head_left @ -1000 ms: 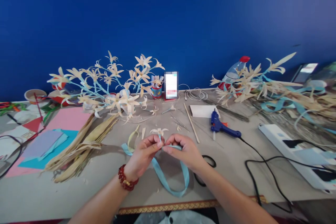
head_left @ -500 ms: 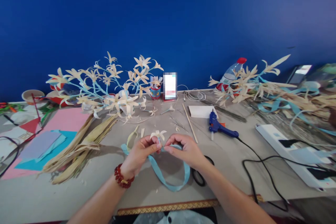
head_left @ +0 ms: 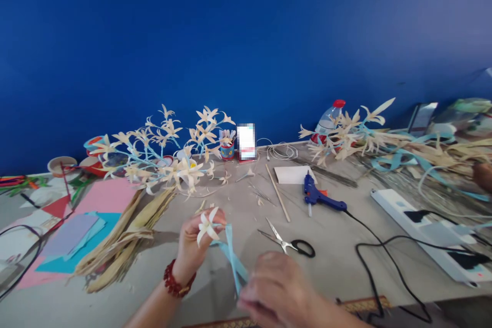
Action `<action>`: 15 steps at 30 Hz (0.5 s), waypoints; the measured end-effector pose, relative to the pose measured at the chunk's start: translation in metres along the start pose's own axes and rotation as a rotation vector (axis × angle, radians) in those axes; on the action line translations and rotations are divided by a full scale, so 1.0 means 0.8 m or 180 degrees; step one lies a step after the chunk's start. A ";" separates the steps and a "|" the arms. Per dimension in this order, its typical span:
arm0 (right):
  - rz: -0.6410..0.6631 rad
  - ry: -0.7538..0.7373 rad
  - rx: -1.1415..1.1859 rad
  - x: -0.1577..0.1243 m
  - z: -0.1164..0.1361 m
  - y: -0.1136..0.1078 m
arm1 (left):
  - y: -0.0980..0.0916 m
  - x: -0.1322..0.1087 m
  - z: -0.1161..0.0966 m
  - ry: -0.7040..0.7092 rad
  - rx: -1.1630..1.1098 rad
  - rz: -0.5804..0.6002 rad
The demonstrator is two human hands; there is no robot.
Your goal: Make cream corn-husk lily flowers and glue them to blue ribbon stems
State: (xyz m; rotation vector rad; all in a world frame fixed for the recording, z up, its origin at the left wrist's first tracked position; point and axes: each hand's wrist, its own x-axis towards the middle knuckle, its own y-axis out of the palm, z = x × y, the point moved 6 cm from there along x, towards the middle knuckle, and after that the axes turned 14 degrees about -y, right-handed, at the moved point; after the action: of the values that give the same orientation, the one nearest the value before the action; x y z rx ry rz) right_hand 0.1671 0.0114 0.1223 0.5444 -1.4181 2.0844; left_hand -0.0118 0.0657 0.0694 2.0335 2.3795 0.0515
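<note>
A small cream-white flower (head_left: 207, 227) is pinched in my left hand (head_left: 194, 236), its petals facing up and its stem pointing right. A light blue ribbon (head_left: 229, 253) runs from the stem down to my right hand (head_left: 274, 287), which is blurred, with its fingers closed on the ribbon's lower part. Right of the hands lie black-handled scissors (head_left: 286, 243) with their blades apart. The blue glue gun (head_left: 319, 196) rests behind them, beside a white card (head_left: 291, 175).
Finished flower branches (head_left: 154, 151) stand at the back left, and more flowers (head_left: 357, 130) at the back right. Dried husks (head_left: 123, 246) and coloured paper (head_left: 103, 195) lie left. A power strip (head_left: 415, 230) with black cables is right. Part of another hand (head_left: 482, 174) shows at the right edge.
My right hand has moved down and toward me, drawing the ribbon away from the flower. My left hand has shifted left and turned the flower. The scissors have come into full view.
</note>
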 end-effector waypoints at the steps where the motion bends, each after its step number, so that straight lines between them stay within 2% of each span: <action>1: 0.0190 -0.0190 0.0129 -0.001 0.008 0.008 | -0.001 0.000 -0.002 0.0029 -0.0090 -0.0039; 3: 0.0457 -0.0320 0.0441 -0.008 0.013 0.017 | 0.000 -0.001 -0.005 0.0020 -0.0267 -0.0084; 4: 0.0475 -0.0185 0.0544 -0.016 0.007 0.016 | 0.002 -0.002 -0.007 0.0004 -0.0344 -0.0070; 6: 0.0307 0.0523 0.0475 -0.041 -0.019 0.007 | 0.006 -0.003 -0.013 0.0007 -0.0499 0.0029; 8: 0.0139 0.1509 -0.0037 -0.080 -0.052 -0.008 | 0.009 -0.004 -0.020 0.0063 -0.0633 0.0136; 10: 0.0236 0.2217 -0.0617 -0.122 -0.072 -0.017 | 0.012 -0.005 -0.023 0.0095 -0.0679 0.0193; 12: 0.0394 0.2445 -0.0972 -0.152 -0.078 -0.019 | 0.015 -0.003 -0.021 0.0027 -0.0675 0.0269; 15: 0.0457 0.2499 -0.1305 -0.175 -0.073 -0.019 | 0.018 0.002 -0.007 -0.0219 -0.0825 0.0342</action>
State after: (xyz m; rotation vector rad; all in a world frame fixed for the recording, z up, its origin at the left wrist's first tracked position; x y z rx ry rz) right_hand 0.2823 0.0399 0.0266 -0.5065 -1.3395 1.7191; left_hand 0.0022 0.0691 0.0752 2.0030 2.0961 0.2713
